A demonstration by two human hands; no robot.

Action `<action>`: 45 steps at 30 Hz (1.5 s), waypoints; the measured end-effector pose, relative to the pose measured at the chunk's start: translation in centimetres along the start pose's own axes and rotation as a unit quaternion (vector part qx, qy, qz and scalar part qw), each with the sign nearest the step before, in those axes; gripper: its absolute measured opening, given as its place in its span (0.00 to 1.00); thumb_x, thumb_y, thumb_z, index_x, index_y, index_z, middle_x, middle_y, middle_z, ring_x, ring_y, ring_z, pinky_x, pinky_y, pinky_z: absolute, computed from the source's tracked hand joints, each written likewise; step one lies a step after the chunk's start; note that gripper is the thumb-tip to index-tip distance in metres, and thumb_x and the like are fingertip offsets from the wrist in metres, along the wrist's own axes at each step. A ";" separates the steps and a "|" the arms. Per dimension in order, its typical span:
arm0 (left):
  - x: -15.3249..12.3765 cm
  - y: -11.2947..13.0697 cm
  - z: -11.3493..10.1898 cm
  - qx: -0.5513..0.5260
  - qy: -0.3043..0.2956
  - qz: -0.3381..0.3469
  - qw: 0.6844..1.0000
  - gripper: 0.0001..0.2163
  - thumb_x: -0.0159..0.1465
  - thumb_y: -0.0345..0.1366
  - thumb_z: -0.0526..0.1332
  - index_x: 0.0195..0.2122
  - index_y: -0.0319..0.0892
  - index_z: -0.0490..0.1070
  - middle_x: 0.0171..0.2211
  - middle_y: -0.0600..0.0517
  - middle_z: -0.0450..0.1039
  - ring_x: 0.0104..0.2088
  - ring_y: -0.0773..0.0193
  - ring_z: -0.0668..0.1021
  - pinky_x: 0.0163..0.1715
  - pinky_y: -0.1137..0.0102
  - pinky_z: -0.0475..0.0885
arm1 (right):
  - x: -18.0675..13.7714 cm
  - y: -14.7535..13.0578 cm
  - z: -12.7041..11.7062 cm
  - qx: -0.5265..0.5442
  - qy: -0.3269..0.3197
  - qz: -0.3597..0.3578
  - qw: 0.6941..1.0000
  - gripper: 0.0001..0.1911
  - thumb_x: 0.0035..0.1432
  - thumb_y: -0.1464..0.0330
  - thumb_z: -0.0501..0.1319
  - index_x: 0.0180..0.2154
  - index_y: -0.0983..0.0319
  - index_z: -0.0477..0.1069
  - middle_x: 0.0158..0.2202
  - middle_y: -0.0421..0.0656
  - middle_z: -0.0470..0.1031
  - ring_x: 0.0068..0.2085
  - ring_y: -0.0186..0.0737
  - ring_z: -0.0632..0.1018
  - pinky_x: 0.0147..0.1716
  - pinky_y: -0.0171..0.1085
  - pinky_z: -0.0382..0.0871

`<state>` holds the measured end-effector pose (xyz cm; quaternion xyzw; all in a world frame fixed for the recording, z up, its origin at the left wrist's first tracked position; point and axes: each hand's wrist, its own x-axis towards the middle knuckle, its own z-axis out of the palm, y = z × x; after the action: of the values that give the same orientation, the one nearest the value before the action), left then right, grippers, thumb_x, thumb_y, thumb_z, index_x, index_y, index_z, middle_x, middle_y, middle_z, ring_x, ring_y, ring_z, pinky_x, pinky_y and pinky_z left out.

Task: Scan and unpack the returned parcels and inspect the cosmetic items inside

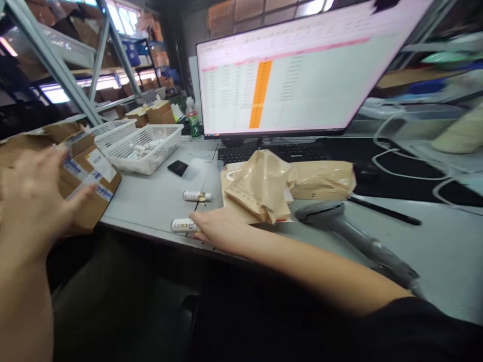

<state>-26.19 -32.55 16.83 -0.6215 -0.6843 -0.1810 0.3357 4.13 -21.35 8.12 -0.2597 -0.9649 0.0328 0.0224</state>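
The left forearm (26, 286) rises from the lower left to a blurred left hand (33, 188), thumb (83, 197) held apart. The bare right forearm (302, 259) stretches leftward, right hand (221, 229) palm-down, fingers (198, 219) curled in.

This looks like a stockroom with a packing desk (147, 201). Tall metal shelves (53, 60) stand on the left, loaded with goods, and cardboard boxes (222, 15) line the back. On the desk are a computer screen (302, 90) filled with rows and columns, a handheld scanner (356, 238), tan mailing bags (260, 186) and a white basket (154, 163); a labelled carton (86, 216) sits at its left end.
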 end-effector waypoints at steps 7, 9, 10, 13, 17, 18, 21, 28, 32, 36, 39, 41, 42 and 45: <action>-4.8 14.3 7.6 -0.264 -0.160 0.251 0.917 0.42 0.65 0.29 0.59 0.74 0.50 0.33 0.60 0.38 0.71 0.53 0.49 0.80 0.47 0.58 0.79 | -2.8 0.4 -0.4 0.034 0.054 -0.067 0.996 0.19 0.69 0.57 0.57 0.50 0.66 0.69 0.42 0.51 0.81 0.41 0.52 0.83 0.35 0.43 0.72; -5.1 16.2 9.0 -0.298 -0.155 0.226 0.914 0.39 0.66 0.28 0.56 0.74 0.49 0.35 0.55 0.39 0.75 0.46 0.50 0.83 0.38 0.61 0.79 | -4.8 1.0 -1.7 0.032 0.083 -0.063 0.994 0.20 0.70 0.58 0.57 0.52 0.67 0.69 0.42 0.50 0.81 0.41 0.51 0.83 0.37 0.43 0.73; -5.0 16.7 9.5 -0.322 -0.159 0.194 0.913 0.37 0.67 0.31 0.56 0.73 0.49 0.38 0.53 0.39 0.76 0.44 0.50 0.83 0.37 0.61 0.79 | -6.2 1.5 -2.6 0.031 0.104 -0.047 0.993 0.21 0.69 0.59 0.57 0.56 0.66 0.68 0.43 0.50 0.81 0.42 0.51 0.83 0.38 0.43 0.74; -4.5 17.4 10.9 -0.454 -0.174 0.018 0.873 0.32 0.67 0.41 0.62 0.69 0.46 0.51 0.46 0.44 0.78 0.39 0.53 0.83 0.37 0.63 0.77 | -11.3 4.7 -4.8 0.038 0.197 0.045 0.979 0.25 0.69 0.60 0.58 0.63 0.62 0.64 0.51 0.50 0.80 0.49 0.50 0.81 0.45 0.44 0.75; -4.5 18.8 12.8 -0.728 -0.159 -0.208 0.634 0.25 0.60 0.49 0.69 0.52 0.45 0.63 0.34 0.54 0.73 0.24 0.68 0.74 0.23 0.75 0.70 | -19.4 10.7 -3.0 -0.004 0.295 0.240 0.925 0.28 0.68 0.55 0.55 0.63 0.62 0.66 0.58 0.54 0.75 0.56 0.57 0.77 0.53 0.53 0.72; -4.6 19.4 13.0 -0.783 -0.154 -0.238 0.553 0.24 0.59 0.51 0.70 0.49 0.44 0.64 0.33 0.55 0.71 0.21 0.71 0.70 0.18 0.78 0.65 | -21.1 12.1 -1.7 -0.010 0.291 0.295 0.910 0.32 0.66 0.52 0.55 0.64 0.63 0.65 0.58 0.56 0.75 0.57 0.60 0.76 0.54 0.56 0.72; -4.8 21.5 13.1 -0.871 -0.138 -0.293 0.369 0.26 0.53 0.54 0.73 0.43 0.42 0.69 0.34 0.54 0.70 0.21 0.74 0.69 0.12 0.81 0.57 | -24.3 15.1 2.4 0.073 0.210 0.392 0.893 0.43 0.61 0.45 0.55 0.68 0.65 0.60 0.57 0.58 0.75 0.51 0.63 0.80 0.50 0.58 0.74; -4.9 21.4 14.4 -0.809 0.009 -0.332 0.485 0.25 0.53 0.52 0.74 0.47 0.45 0.71 0.39 0.52 0.71 0.31 0.68 0.75 0.21 0.77 0.71 | -24.5 15.3 4.2 0.127 0.148 0.405 0.893 0.45 0.60 0.46 0.54 0.71 0.63 0.55 0.51 0.55 0.80 0.49 0.64 0.81 0.47 0.57 0.76; -4.3 15.1 16.9 -0.602 0.007 -0.289 0.744 0.27 0.61 0.45 0.67 0.60 0.47 0.66 0.54 0.45 0.71 0.42 0.61 0.78 0.31 0.73 0.75 | -24.7 15.2 4.6 0.123 0.161 0.410 0.890 0.44 0.62 0.45 0.53 0.71 0.62 0.54 0.52 0.56 0.79 0.49 0.65 0.81 0.46 0.59 0.76; -3.3 10.2 19.0 -0.313 -0.086 -0.198 0.925 0.27 0.65 0.36 0.57 0.66 0.41 0.61 0.58 0.40 0.70 0.59 0.50 0.72 0.58 0.56 0.70 | -24.6 13.4 4.8 0.052 0.311 0.375 0.872 0.40 0.64 0.46 0.55 0.69 0.62 0.60 0.58 0.57 0.74 0.58 0.66 0.75 0.52 0.63 0.73; -3.2 9.8 19.6 -0.248 -0.157 -0.149 0.944 0.25 0.67 0.37 0.53 0.65 0.39 0.64 0.58 0.39 0.71 0.60 0.46 0.72 0.62 0.49 0.66 | -23.4 10.6 4.5 0.112 0.424 0.359 0.824 0.36 0.65 0.50 0.59 0.69 0.56 0.58 0.60 0.52 0.74 0.60 0.59 0.75 0.54 0.57 0.74; -3.3 10.7 19.6 -0.229 -0.156 -0.143 0.950 0.25 0.67 0.39 0.54 0.65 0.39 0.65 0.61 0.37 0.69 0.63 0.43 0.69 0.63 0.45 0.63 | -21.9 8.9 4.6 0.231 0.426 0.336 0.808 0.37 0.66 0.52 0.60 0.70 0.52 0.53 0.61 0.50 0.73 0.58 0.55 0.76 0.53 0.55 0.75; -3.4 11.2 19.4 -0.208 -0.149 -0.141 0.956 0.25 0.68 0.39 0.53 0.65 0.39 0.65 0.63 0.37 0.67 0.64 0.41 0.66 0.64 0.43 0.60 | -21.0 8.2 4.8 0.285 0.412 0.318 0.805 0.38 0.66 0.53 0.60 0.71 0.51 0.50 0.63 0.50 0.71 0.59 0.54 0.76 0.54 0.55 0.75; -3.2 13.0 18.4 -0.151 -0.111 -0.128 0.974 0.26 0.69 0.42 0.53 0.66 0.37 0.63 0.66 0.35 0.63 0.68 0.35 0.59 0.64 0.35 0.53 | -18.4 7.3 5.3 0.361 0.388 0.265 0.806 0.43 0.65 0.53 0.61 0.73 0.49 0.42 0.71 0.49 0.57 0.66 0.54 0.68 0.61 0.58 0.68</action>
<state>-17.82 -20.54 -0.65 -0.5886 -0.7558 -0.2536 0.1341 23.30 -24.58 1.81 -0.4700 -0.6880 0.2798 0.4769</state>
